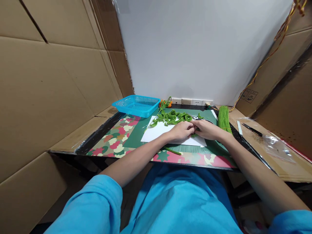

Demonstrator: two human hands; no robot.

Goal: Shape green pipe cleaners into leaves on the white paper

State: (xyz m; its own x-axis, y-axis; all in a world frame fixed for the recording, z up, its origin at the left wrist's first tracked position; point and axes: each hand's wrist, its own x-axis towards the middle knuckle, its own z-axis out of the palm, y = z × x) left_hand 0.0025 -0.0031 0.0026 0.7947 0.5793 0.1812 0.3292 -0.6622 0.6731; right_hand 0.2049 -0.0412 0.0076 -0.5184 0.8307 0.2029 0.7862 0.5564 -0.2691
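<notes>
My left hand and my right hand meet over a sheet of white paper, fingers closed and fingertips together. A bit of green pipe cleaner shows at the pinch; most of it is hidden by the fingers. Just beyond the hands lies a loose heap of curled green pipe-cleaner leaves. A dark and white item is partly covered behind my right hand; its kind cannot be made out. Nearer to me, a single green pipe cleaner lies by my left forearm.
A blue plastic basket stands at the back left, beside orange flowers on a green stem. A bundle of green pipe cleaners lies to the right. Beyond it are a white strip, a black pointed tool and a clear bag.
</notes>
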